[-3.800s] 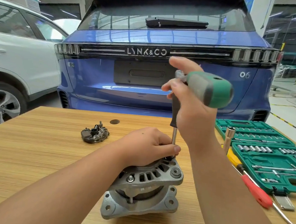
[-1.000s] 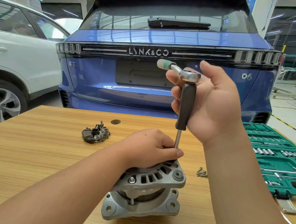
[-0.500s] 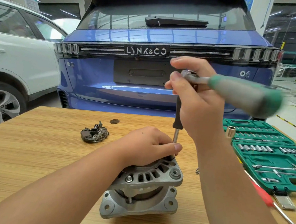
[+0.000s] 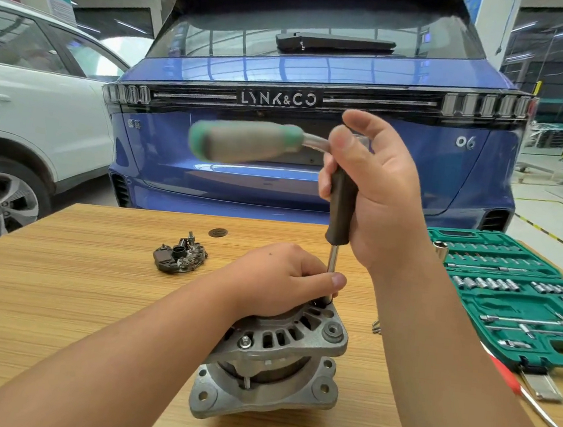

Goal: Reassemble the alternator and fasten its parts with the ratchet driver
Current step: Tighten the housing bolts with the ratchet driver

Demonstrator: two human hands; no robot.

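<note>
- Head view: the green-and-grey ratchet handle (image 4: 245,142) now points left, smeared with motion blur; half a second ago it pointed right, and a second ago it was out left as well. So it's swinging back and forth over the bolt.
- The right hand (image 4: 375,191) is clamped round the black upright driver shaft (image 4: 341,207), fingers curled on it just under the ratchet head, thumb up near the top.
- The slim steel extension (image 4: 332,259) runs straight down from that shaft into the top of the silver cast-metal alternator (image 4: 273,360), which stands on the light wooden table (image 4: 59,295) exactly where it stood before.
- The left hand (image 4: 280,278) hasn't budged: it rests on the alternator's top housing, thumb and fingertips closed round the foot of the extension, keeping it on the fastener. The bolt itself is hidden under that hand.
- My read: this is one through-bolt being run down stroke by stroke; how tight it is I can't tell.
- The dark rectifier plate (image 4: 179,258) lies untouched further back on the table, so reassembly isn't finished.
- The open green socket case (image 4: 512,297) sits to the right.
</note>
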